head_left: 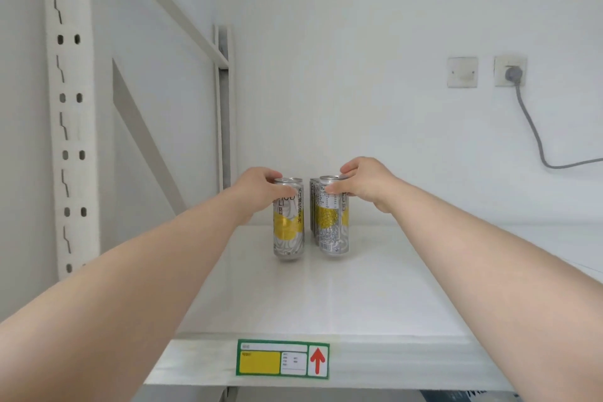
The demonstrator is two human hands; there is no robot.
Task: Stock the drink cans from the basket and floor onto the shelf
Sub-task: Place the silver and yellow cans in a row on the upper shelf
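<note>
- Green-edged shelf label (282, 358) with a yellow panel and a red upward arrow is stuck to the front lip of the white shelf (375, 303).
- Two bare forearms reach in from the lower corners over the shelf board, converging toward its middle.
- The left hand (257, 188) grips the rim of the left can (288, 225), fingers curled round its top. The can is a slim silver one with a yellow band and dark printed characters.
- The right hand (362, 183) clamps the top of the right can (334, 225) the same way, thumb on the near side. This can shows a barcode and a white information panel.
- Both cans are upright on the shelf, near each other with a narrow gap between them.
- More cans (312, 206) of the same kind stand just behind the right can; how many cannot be told.
- A perforated white upright (70, 114) rises at the left, with diagonal braces beyond it.
- On the white back wall, a blank cover plate (462, 72) sits beside a wall socket (510, 71), from which a grey cable (535, 137) hangs and runs off right.
</note>
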